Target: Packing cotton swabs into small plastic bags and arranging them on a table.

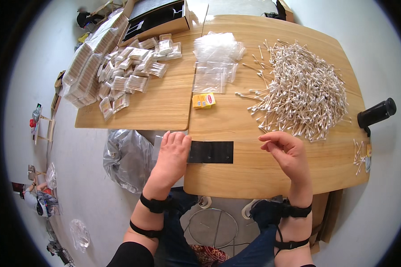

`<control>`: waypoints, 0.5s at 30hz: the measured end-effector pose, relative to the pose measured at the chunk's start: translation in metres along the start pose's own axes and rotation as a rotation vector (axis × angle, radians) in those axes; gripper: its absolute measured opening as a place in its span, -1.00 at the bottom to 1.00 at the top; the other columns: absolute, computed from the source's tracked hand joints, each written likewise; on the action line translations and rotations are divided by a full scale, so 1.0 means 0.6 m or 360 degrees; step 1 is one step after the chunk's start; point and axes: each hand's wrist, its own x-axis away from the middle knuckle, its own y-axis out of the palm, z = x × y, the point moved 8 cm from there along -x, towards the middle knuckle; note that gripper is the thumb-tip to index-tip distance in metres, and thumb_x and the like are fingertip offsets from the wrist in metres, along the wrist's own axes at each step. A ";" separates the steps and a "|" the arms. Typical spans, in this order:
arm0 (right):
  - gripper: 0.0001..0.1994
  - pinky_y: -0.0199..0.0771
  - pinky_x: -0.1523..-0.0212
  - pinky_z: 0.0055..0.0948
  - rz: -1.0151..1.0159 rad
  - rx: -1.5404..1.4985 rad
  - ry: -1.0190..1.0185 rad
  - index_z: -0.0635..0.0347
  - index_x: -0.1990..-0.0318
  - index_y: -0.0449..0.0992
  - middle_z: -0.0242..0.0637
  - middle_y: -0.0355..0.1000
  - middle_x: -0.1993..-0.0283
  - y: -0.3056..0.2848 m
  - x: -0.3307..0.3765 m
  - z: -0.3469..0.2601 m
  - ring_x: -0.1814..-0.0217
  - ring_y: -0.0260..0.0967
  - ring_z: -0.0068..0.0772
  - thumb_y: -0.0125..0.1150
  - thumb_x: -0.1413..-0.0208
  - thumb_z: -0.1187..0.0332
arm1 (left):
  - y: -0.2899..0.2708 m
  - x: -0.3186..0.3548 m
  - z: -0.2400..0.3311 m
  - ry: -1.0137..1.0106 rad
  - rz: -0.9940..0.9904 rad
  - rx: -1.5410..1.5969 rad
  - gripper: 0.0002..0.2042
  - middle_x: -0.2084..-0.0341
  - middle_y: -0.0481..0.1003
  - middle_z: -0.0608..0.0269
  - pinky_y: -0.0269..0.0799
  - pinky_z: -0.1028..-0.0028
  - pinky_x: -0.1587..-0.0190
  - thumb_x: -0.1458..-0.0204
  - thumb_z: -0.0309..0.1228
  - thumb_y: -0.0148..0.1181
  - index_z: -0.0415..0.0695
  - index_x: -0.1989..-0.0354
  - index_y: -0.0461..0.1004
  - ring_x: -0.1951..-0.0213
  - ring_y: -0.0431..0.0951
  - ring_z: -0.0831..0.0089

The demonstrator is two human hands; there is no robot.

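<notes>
Palm down, my left hand point(175, 153) lies over a clear plastic piece point(157, 147) at the left end of a flat black strip point(211, 152). Its fingers are side by side and reach forward; the thumb is hidden. My right hand point(286, 151) hovers over the wood near the front of a large heap of cotton swabs point(305, 91). Its fingers curve loosely, thumb and fingertips apart, and nothing shows between them. Beyond the black strip lie small yellow cards point(203, 100). Behind them is a stack of clear plastic bags point(217, 49).
Several filled swab packs point(131, 66) lie scattered on the left tabletop point(151, 109), beside stacked bundles point(91, 60) and an open carton point(156, 22). A black cylinder point(377, 112) and a few loose swabs point(359, 155) are at the right edge. A grey plastic bag point(128, 158) stands below left.
</notes>
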 end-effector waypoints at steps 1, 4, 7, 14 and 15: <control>-0.79 0.53 0.12 -0.57 0.0003 -0.0001 -0.0001 0.31 0.07 0.63 -0.32 0.58 0.23 -0.007 0.000 -0.001 0.18 0.55 -0.55 0.14 -0.21 0.65 | -0.004 -0.003 0.014 0.0018 0.0027 -0.0079 -0.51 0.03 0.40 0.05 0.13 0.09 -0.37 0.18 -0.67 0.16 -0.22 -0.05 0.38 -0.15 0.36 0.05; -0.81 0.53 0.11 -0.58 0.0101 -0.0031 0.0005 0.32 0.06 0.63 -0.34 0.59 0.20 -0.029 0.000 -0.004 0.17 0.55 -0.56 0.15 -0.24 0.64 | 0.015 -0.007 0.028 0.0015 -0.0050 -0.0093 -0.37 -0.01 0.37 0.07 0.04 0.07 -0.43 0.16 -0.66 0.14 -0.20 -0.23 0.33 -0.19 0.33 0.08; -0.83 0.53 0.12 -0.58 0.0190 -0.0110 0.0002 0.35 0.07 0.63 -0.34 0.60 0.19 -0.047 0.002 -0.009 0.18 0.54 -0.57 0.15 -0.26 0.62 | 0.019 -0.016 0.056 0.0052 -0.0075 -0.0060 -0.30 -0.01 0.35 0.06 0.02 0.06 -0.45 0.13 -0.65 0.13 -0.17 -0.34 0.27 -0.19 0.32 0.07; -0.88 0.48 0.22 -0.60 0.0466 -0.0070 0.0134 0.33 0.12 0.62 -0.36 0.59 0.25 -0.102 0.007 0.008 0.25 0.50 -0.64 0.17 -0.27 0.55 | 0.039 -0.022 0.084 -0.0062 -0.0181 -0.0218 -0.30 -0.09 0.32 -0.07 -0.04 0.01 -0.48 -0.03 -0.55 0.11 -0.01 -0.44 0.19 -0.26 0.27 -0.01; -0.89 0.46 0.27 -0.60 0.0518 0.0029 0.0202 0.32 0.14 0.62 -0.38 0.58 0.28 -0.118 0.010 0.018 0.28 0.47 -0.67 0.19 -0.27 0.54 | 0.037 -0.024 0.088 -0.0043 -0.0172 -0.0200 -0.30 -0.09 0.32 -0.07 -0.04 0.01 -0.48 -0.03 -0.55 0.11 -0.01 -0.44 0.19 -0.26 0.27 -0.01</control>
